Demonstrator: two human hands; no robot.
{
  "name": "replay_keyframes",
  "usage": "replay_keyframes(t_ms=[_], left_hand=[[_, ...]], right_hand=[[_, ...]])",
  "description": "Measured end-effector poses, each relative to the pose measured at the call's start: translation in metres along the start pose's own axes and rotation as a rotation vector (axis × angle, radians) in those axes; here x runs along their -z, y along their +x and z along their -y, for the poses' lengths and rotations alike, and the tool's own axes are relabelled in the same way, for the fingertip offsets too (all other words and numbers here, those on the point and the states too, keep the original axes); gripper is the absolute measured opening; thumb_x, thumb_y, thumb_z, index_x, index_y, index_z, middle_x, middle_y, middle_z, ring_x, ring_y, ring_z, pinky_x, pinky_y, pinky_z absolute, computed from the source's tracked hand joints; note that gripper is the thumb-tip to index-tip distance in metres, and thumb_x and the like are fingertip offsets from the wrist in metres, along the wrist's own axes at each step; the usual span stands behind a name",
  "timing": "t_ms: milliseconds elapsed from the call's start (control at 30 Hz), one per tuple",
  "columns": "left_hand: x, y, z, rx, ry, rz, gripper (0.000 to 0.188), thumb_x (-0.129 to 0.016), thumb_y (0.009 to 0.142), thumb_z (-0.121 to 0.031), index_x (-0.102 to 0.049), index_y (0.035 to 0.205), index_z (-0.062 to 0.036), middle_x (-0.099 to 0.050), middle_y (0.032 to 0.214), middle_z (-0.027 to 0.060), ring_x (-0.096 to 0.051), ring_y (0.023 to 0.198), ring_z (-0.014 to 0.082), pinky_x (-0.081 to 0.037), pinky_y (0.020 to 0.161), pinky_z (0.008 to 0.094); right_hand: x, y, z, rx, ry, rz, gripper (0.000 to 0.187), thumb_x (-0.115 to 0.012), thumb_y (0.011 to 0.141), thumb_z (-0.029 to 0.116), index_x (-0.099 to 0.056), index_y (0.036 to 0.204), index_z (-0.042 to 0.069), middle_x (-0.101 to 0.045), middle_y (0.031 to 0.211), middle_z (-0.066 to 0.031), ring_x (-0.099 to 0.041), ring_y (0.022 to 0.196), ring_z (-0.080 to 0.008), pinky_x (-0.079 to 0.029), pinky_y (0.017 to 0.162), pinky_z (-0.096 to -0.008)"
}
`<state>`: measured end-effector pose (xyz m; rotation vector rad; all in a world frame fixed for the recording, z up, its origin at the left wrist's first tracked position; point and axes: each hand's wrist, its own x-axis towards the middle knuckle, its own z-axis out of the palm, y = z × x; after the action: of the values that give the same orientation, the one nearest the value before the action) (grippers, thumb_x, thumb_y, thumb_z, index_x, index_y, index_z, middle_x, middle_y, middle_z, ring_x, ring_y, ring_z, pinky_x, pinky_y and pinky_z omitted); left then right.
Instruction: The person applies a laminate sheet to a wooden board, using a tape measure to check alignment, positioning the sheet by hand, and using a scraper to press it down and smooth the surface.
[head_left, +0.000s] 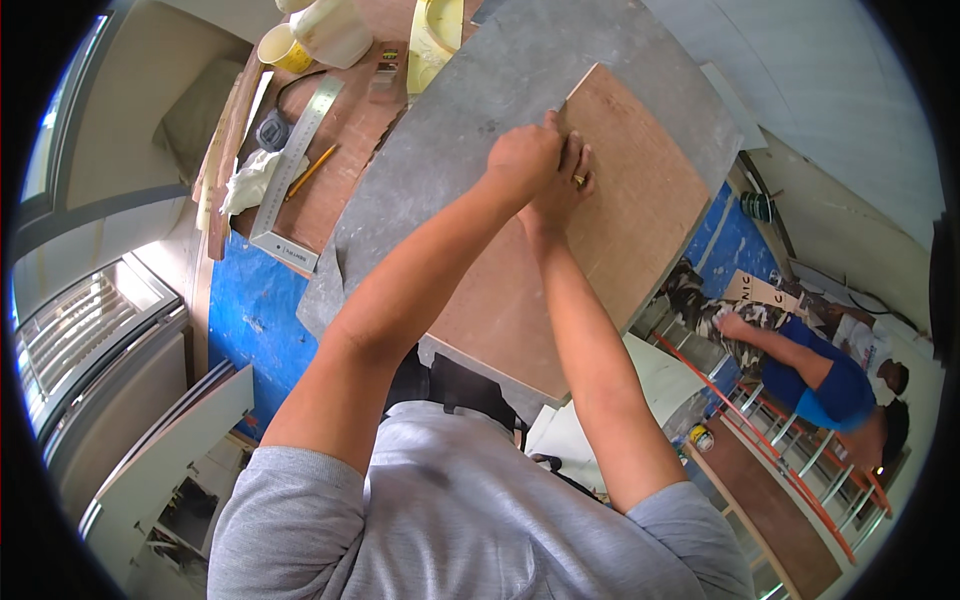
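Note:
A brown plywood sheet [630, 190] lies slantwise on a grey, worn work surface [420, 175]. Both of my hands meet at the sheet's left edge, toward its far corner. My left hand [525, 158] is closed like a fist, one finger stretched along that edge. Tight against it, my right hand [558, 205] has curled fingers over the plywood, with a ring [579, 180] on one of them. Whatever the fingers may pinch is hidden between the hands. Bare forearms cross above the near part of the sheet.
Left of the surface, a brown board carries a metal square [297, 165], a pencil [311, 172], a tape measure [272, 130] and a crumpled white cloth [250, 182]. A yellow cup [283, 48] stands farther back. At right, a co-worker [820, 370] is beside an orange ladder [780, 450].

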<state>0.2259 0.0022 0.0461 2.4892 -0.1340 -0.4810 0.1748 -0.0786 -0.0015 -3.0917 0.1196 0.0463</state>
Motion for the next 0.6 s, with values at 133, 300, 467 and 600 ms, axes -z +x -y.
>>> replay_keyframes(t_ms=[133,300,467,600], left_hand=[[0.001,-0.006,0.001,-0.003,0.017,0.012,0.047,-0.043,0.101,-0.026,-0.042,0.140,0.0000,-0.071,0.096,0.0228,-0.070,0.089,0.0408,-0.056,0.077,0.0492],[0.005,-0.014,0.002,0.000,0.009,0.001,0.048,-0.046,0.098,-0.020,-0.041,0.141,0.0004,-0.070,0.096,0.0236,-0.070,0.089,0.0405,-0.056,0.077,0.0487],[0.001,-0.023,0.009,-0.025,0.028,-0.030,0.048,-0.048,0.095,-0.016,-0.041,0.140,0.0005,-0.070,0.094,0.0238,-0.070,0.087,0.0400,-0.057,0.074,0.0485],[0.004,-0.034,0.009,-0.020,0.033,0.004,0.045,-0.050,0.095,-0.015,-0.043,0.137,0.0002,-0.070,0.092,0.0232,-0.071,0.085,0.0398,-0.057,0.071,0.0489]], right_hand=[[-0.009,0.000,-0.003,0.030,-0.001,-0.105,0.072,-0.057,0.091,0.047,-0.031,0.150,0.016,-0.028,0.158,-0.0123,-0.020,0.148,-0.0365,-0.025,0.110,-0.0607],[-0.018,0.000,-0.005,0.031,-0.007,-0.141,0.069,-0.057,0.091,0.046,-0.035,0.148,0.015,-0.031,0.157,-0.0122,-0.024,0.147,-0.0366,-0.027,0.108,-0.0608],[-0.024,0.001,-0.006,0.058,-0.053,-0.215,0.063,-0.054,0.092,0.046,-0.040,0.145,0.015,-0.035,0.156,-0.0116,-0.029,0.145,-0.0358,-0.030,0.105,-0.0597],[-0.046,0.006,-0.013,0.047,-0.048,-0.321,0.055,-0.053,0.093,0.044,-0.043,0.143,0.022,-0.039,0.152,-0.0093,-0.032,0.144,-0.0341,-0.030,0.102,-0.0597]])
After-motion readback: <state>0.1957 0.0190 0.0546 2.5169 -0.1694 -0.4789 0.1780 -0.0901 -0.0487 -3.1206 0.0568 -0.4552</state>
